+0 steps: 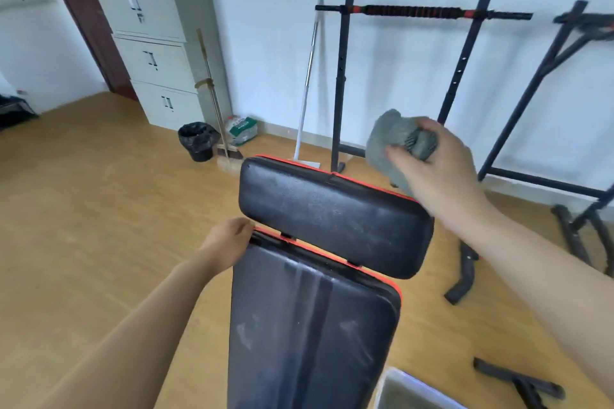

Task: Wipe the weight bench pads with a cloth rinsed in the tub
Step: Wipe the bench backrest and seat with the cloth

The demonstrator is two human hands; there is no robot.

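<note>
Saw the weight bench (312,325) running lengthwise away from the viewer, its long back pad (309,335) nearest and its shorter head pad (335,216) beyond, set crosswise across a narrow gap; both black, red-trimmed, streaked with pale dust and damp smears. Behind the bench, against the wall, stood a black rack (342,76), a grey cabinet (156,43) to the far left, a bin (197,141) and a broom (212,100) between them. Just right of the bench's near end, a corner of the tub (408,388) showed, contents unclear. Left hand (229,242) rested at the bench's left edge by the gap, fingers curled over the pad rim, seemingly steadying it. Right hand (432,156) hovered above and beyond the head pad's far right corner, clear of it, fingers closed around a bunched grey cloth (388,139). Judged the right hand the one to wipe: the head pad lay down and leftward from the cloth, calling for strokes along that pad's crosswise long axis.
</note>
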